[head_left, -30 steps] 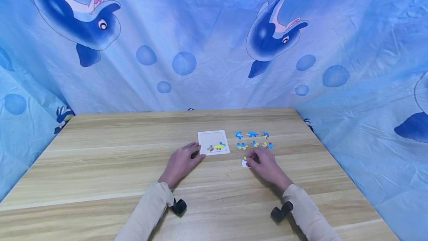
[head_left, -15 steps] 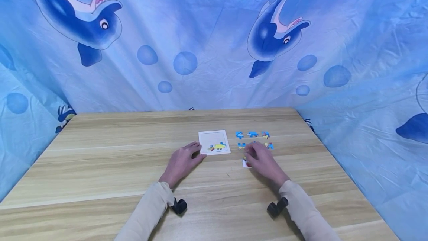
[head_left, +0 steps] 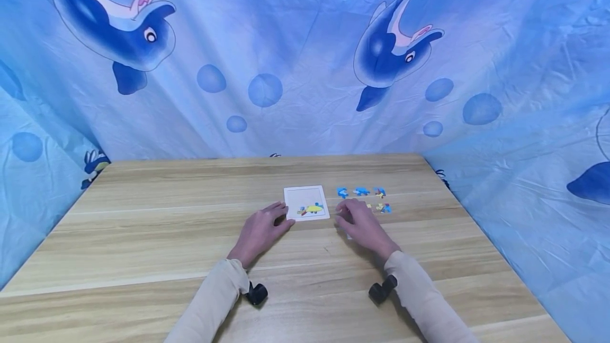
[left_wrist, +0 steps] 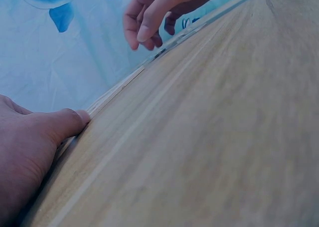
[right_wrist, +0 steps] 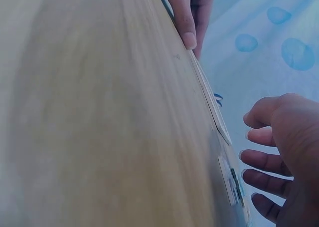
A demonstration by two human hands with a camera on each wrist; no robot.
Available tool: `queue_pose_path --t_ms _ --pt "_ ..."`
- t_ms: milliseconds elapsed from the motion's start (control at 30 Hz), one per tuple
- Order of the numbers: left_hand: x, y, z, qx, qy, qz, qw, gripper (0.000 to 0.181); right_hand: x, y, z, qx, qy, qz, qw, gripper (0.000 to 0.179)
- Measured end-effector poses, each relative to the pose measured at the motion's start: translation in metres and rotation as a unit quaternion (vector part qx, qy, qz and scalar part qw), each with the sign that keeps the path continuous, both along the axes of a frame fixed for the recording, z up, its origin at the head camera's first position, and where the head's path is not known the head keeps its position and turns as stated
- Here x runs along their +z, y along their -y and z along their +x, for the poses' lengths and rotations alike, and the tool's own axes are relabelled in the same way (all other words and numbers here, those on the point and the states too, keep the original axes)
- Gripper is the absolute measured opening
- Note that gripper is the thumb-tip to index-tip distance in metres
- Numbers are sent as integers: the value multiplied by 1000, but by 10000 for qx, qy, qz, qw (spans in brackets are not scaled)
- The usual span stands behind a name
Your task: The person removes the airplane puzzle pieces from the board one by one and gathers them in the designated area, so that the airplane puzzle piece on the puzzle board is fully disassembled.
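At the left edge and near-left corner of a white square puzzle board (head_left: 300,196) rests my left hand (head_left: 259,232), fingers along the side and thumb at the front edge. Some joined yellow and blue pieces (head_left: 313,208) lie in the lower part of the board. My right hand (head_left: 359,224) hovers over the table just right of the board, fingers loosely bent. Nothing shows between thumb and fingers of the right hand (right_wrist: 294,157) in the right wrist view. It hides part of the lower rows; a sliver of a white piece (head_left: 349,236) shows below it.
Blue puzzle pieces (head_left: 361,191) lie in a back row right of the board. A multicoloured piece (head_left: 384,208) lies to the right of my right hand. The wooden table (head_left: 190,200) ends at a blue dolphin-print curtain (head_left: 295,115).
My right hand has moved left from over the loose pieces toward the board, covering lower pieces that showed before. My left hand stays at the board's edge.
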State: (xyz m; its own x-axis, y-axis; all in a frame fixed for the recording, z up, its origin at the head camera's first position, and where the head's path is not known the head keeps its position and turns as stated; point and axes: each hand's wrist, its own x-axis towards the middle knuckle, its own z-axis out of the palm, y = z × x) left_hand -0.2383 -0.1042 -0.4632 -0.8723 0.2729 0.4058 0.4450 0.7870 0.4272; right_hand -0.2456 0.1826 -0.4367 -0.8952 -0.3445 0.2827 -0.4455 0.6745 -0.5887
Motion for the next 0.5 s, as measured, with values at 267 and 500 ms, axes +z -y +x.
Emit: queue_pose_path --t_ms 267,500 --pt "0 -1 0 -19 11 11 10000 43 1 14 -4 107 70 25 9999 21" --pt "0 0 0 -48 -47 2 10000 44 -1 26 -9 131 -26 214 9997 21"
